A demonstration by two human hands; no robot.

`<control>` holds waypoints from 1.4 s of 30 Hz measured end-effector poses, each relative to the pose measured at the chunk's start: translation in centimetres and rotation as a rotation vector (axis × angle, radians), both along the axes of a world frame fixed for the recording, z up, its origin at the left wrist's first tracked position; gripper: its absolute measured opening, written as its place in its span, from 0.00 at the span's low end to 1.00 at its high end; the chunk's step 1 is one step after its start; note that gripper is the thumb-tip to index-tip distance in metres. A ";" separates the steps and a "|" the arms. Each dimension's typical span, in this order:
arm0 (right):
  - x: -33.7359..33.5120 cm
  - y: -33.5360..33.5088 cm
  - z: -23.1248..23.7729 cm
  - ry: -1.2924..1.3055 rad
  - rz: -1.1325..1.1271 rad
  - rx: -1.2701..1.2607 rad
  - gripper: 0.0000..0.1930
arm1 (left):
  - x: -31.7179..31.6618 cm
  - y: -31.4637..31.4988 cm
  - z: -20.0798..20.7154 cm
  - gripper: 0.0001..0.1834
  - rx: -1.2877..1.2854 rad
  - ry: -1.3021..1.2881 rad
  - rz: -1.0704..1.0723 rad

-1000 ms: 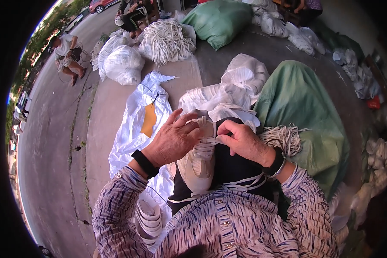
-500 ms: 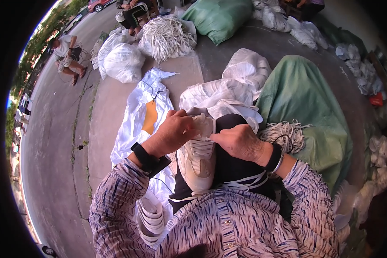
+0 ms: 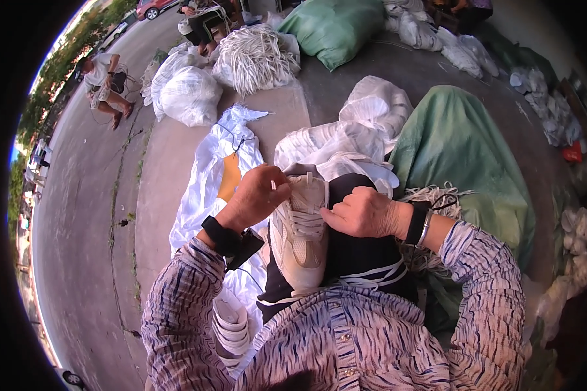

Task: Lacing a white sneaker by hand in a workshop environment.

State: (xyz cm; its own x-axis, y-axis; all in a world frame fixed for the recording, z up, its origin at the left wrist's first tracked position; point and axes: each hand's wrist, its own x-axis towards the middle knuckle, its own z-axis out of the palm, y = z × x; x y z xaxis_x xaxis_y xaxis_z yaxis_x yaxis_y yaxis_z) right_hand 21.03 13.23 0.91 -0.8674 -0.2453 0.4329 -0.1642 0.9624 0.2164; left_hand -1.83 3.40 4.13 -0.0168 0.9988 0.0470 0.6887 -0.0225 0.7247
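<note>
Grey concrete ground (image 3: pixel 166 153) spreads out around my seat. A tall green sack (image 3: pixel 460 150) stands ahead to my right, and a crumpled white sheet (image 3: pixel 199 202) lies to my left. Ahead, between them, sit cloudy white plastic bags (image 3: pixel 336 140). Black cloth (image 3: pixel 359 244) covers my lap, and on it rests the pale beige shoe (image 3: pixel 300 251), its toe toward me and its opening facing away. My left hand (image 3: pixel 257 194) is at the shoe's upper left side, thumb and fingers drawn together. My right hand (image 3: pixel 362 212) is just beside the lacing on the other side, its fingers curled in and together. I cannot tell whether either one pinches a lace end. A black strap (image 3: pixel 220 236) circles my left wrist. Smallest are the light laces (image 3: pixel 304 223), crossing in rows over the shoe's front.
</note>
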 end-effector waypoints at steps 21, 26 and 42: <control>5.6 -1.7 -0.2 -0.151 -0.485 -0.021 0.09 | -3.3 -4.8 2.9 0.05 -0.242 0.654 -0.101; 12.0 2.7 -3.0 -0.194 -0.958 -0.343 0.02 | -6.5 -7.2 2.1 0.02 -0.047 0.711 0.150; 27.7 8.6 -11.4 1.679 -0.612 -2.517 0.05 | -25.2 -18.3 -13.4 0.24 0.398 -1.267 1.292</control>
